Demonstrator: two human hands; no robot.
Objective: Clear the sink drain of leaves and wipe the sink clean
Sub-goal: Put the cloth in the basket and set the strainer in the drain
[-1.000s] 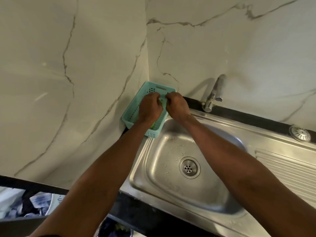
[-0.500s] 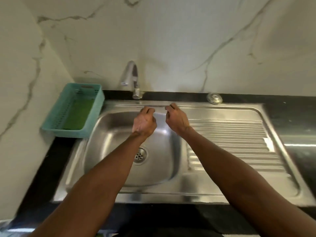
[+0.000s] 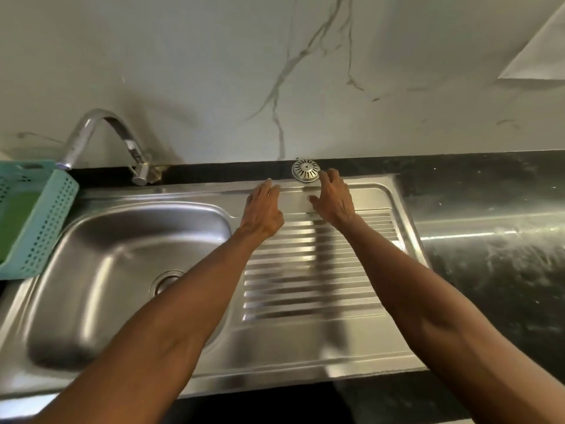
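With both hands empty and their fingers spread, I judged the step in hand to be fetching the drain strainer (image 3: 305, 170), which sat on the black worktop (image 3: 477, 185) at twelve o'clock, behind the sink (image 3: 305, 341) rim. My right hand (image 3: 334, 199) had its fingertips just beside the strainer, and my left hand (image 3: 263, 211) hovered over the drainboard at its eight o'clock. Next, I reckoned, came a pinch on the strainer's rim and a carry to the drain (image 3: 166, 280) at seven o'clock, where I saw no leaves in the basin.
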